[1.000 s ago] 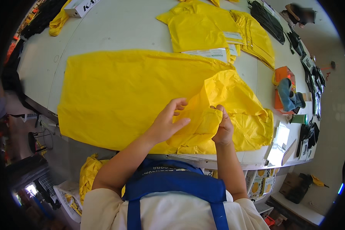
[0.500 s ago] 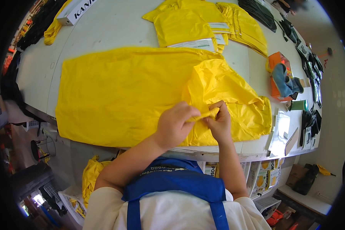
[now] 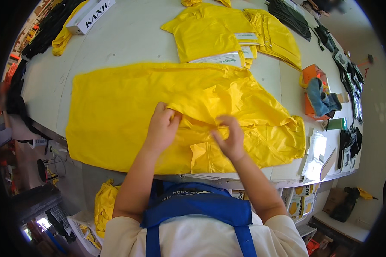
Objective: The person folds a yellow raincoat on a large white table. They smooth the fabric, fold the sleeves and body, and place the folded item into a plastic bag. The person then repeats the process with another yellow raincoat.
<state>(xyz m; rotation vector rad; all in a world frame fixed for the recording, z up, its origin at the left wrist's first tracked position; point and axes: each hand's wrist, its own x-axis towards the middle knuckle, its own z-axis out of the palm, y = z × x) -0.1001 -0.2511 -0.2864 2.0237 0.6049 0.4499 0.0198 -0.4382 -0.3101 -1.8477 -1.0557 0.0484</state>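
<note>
While the left hand (image 3: pixel 162 128) pinches yellow fabric (image 3: pixel 116 115), right hand (image 3: pixel 230 139) with fingers parted, printed labels (image 3: pixel 221 59) beyond, lettered white box (image 3: pixel 91 18)

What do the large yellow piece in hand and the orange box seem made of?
Large yellow piece: probably coated or plastic fabric, smooth with a soft sheen; it takes crisp, shiny creases. Orange box: perhaps cardboard, given its flat sides and straight edges; plastic isn't ruled out.

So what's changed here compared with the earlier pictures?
The left hand has moved left and grips an edge of the big yellow fabric; the right hand, pinching it earlier, is open and looks to have let go. The fabric still lies across the table, the folded yellow stack beyond it.
</note>
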